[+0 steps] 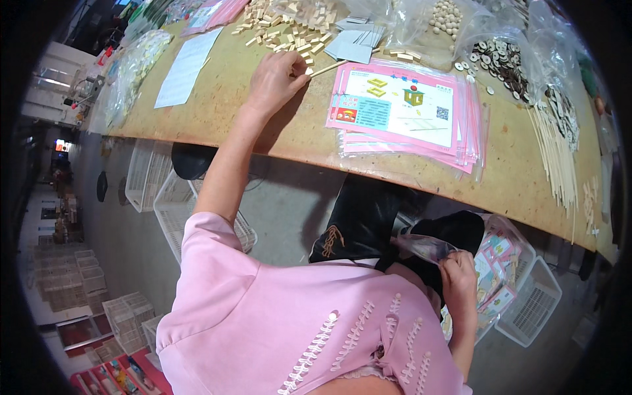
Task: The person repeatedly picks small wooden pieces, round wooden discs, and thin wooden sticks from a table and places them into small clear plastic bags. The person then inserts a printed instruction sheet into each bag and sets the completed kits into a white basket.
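My left hand (276, 82) is over the table, its fingers closed on a short thin wooden stick (329, 68) pointing right. Small wooden blocks (299, 39) lie scattered just beyond those fingers. Low at my lap, my right hand (459, 273) pinches the edge of a clear plastic bag (424, 246); the bag's contents are hard to make out. Between the hands, on the table, is a stack of pink-bordered printed sheets in clear sleeves (401, 108).
Grey cards (355, 43), wooden beads (446, 18) and dark and pale discs (500, 62) lie along the far side. Long thin sticks (553, 155) are at the right. A white crate (530, 309) stands beside a bin of filled packets (497, 257) below the table edge.
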A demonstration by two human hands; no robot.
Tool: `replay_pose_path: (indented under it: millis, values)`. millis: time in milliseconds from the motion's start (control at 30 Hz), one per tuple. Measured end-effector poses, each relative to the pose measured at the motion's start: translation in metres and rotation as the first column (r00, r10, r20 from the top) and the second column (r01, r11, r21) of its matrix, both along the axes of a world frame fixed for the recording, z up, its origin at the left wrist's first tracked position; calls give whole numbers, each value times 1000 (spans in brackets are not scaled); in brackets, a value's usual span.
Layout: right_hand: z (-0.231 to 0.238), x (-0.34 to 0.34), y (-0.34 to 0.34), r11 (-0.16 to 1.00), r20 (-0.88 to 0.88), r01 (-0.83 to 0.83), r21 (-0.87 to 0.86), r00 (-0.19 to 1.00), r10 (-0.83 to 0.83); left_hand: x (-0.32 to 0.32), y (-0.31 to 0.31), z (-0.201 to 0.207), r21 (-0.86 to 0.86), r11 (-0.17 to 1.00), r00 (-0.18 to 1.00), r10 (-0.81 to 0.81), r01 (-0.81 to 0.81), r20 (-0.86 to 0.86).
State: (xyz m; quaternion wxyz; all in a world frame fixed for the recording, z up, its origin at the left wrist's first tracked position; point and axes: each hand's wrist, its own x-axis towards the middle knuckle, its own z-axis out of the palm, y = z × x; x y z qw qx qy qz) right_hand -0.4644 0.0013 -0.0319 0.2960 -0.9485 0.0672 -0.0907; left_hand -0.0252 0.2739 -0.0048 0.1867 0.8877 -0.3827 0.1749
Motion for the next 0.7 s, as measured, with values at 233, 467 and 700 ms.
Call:
replay_pose_path:
  millis: [233,467,700]
  values:
    - [0,5,-4,1000,18,13,-17,1000,-13,13,19,10,-336,940,922,-79,-57,-379]
    - [12,7,-10,997,90,72,-38,994,-68,-5,40,24,42,991,938,-106,126,-331]
    - [26,23,-1,998,175,16,-57,985,-6,2,34,27,103,971,899,-156,216,-409]
